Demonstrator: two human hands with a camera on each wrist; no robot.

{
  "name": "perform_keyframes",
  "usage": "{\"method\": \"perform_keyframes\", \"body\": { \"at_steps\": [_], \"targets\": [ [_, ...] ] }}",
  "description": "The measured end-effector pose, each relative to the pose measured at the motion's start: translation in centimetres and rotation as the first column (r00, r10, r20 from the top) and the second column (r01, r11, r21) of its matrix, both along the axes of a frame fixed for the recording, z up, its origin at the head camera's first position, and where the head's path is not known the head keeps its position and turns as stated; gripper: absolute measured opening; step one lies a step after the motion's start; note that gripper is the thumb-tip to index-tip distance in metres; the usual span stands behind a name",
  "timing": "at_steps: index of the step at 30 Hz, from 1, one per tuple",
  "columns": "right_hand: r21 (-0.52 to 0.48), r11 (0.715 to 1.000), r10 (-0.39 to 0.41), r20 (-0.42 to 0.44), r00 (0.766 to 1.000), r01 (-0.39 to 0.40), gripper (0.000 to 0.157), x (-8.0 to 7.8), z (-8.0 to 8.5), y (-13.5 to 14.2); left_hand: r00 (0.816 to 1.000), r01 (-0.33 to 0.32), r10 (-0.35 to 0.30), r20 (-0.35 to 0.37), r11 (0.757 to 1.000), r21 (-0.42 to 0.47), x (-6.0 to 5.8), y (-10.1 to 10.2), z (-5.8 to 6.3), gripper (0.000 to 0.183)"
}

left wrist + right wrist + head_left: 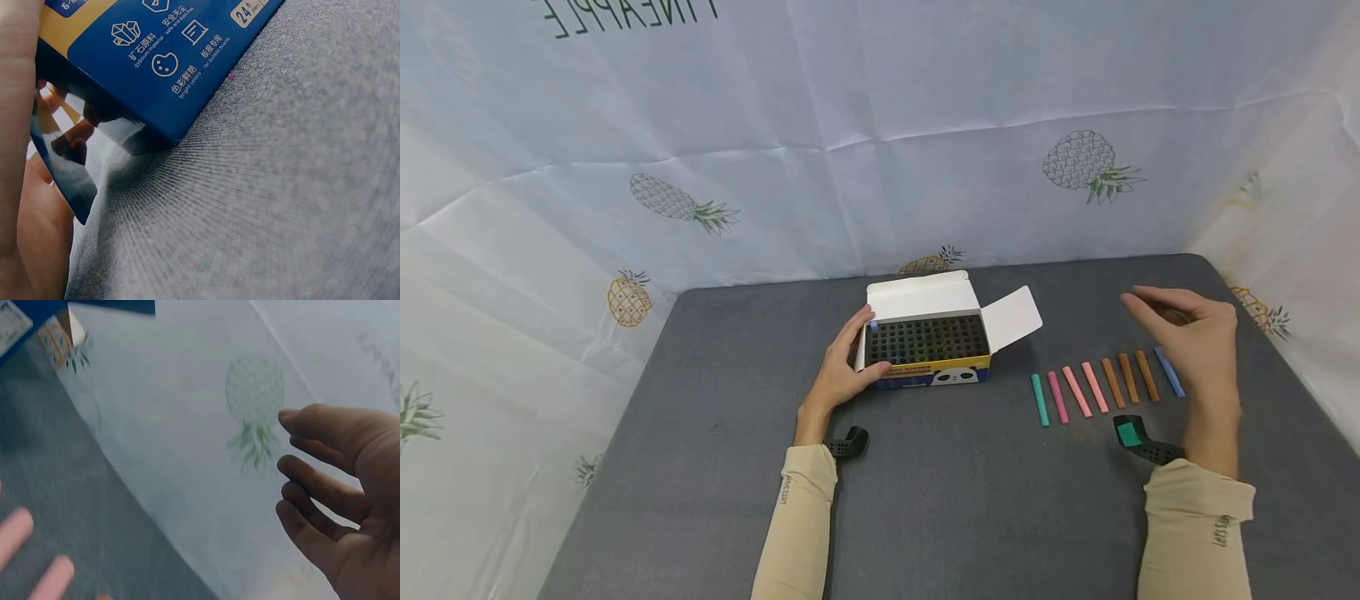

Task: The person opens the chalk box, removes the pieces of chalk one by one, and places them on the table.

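An opened chalk box [934,372], blue and yellow with a panda on its front, stands on the grey table. My left hand [837,377] holds its left end, the thumb at the front edge and the fingers along the side. Inside is a dark holder [925,340] full of round holes; a blue chalk stick [874,326] pokes up at its back left corner. My right hand [1202,342] hovers above the table's right side with nothing in it, fingers bent loosely towards the thumb. In the right wrist view that hand [344,481] shows a gap between thumb and fingertips.
Left of and below my right hand lies a row of chalk sticks: teal [1040,400], magenta [1057,397], pink [1077,392], several brown [1112,383] and blue [1169,372]. The box's white lid [922,297] and right flap [1011,319] stand out. A pineapple-print cloth [850,200] hangs behind the table.
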State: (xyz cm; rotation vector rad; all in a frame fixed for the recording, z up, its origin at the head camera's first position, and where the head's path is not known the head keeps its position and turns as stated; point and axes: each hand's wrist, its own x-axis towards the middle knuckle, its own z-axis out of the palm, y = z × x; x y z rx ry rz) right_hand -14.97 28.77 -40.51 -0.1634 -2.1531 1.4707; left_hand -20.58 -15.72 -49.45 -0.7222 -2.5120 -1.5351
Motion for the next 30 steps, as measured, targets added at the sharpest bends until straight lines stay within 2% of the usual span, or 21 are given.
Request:
{"method": "perform_keyframes", "body": {
  "at_steps": [4, 8, 15, 22, 30],
  "targets": [
    [0.030, 0.994, 0.103, -0.062, 0.993, -0.101, 0.028, -0.3, 0.5, -1.4, 1.000, -0.003, 0.003, 0.000, 1.000, -0.006, 0.0, 0.0, 0.0, 0.104],
    [0.070, 0.984, 0.171, -0.078, 0.982, -0.165, 0.027, -0.3, 0.9, -2.5, 1.000, 0.004, -0.004, -0.001, 1.000, 0.003, -0.1, -0.1, -0.1, 0.101],
    [0.078, 0.969, 0.238, -0.074, 0.968, -0.233, 0.025, -0.3, 1.3, -4.2, 1.000, 0.029, -0.029, -0.010, 0.999, 0.029, -0.1, -0.2, -0.1, 0.095],
    [0.076, 0.957, 0.287, -0.123, 0.950, -0.280, 0.024, 0.1, 2.6, -6.3, 1.000, 0.014, -0.014, 0.000, 1.000, 0.016, -0.1, -0.2, 0.1, 0.101],
    [0.165, 0.923, 0.373, -0.162, 0.914, -0.347, 0.026, 0.1, 3.1, -9.5, 1.000, 0.025, -0.025, -0.002, 0.999, 0.024, -0.1, -0.1, 0.1, 0.096]
  ]
}}
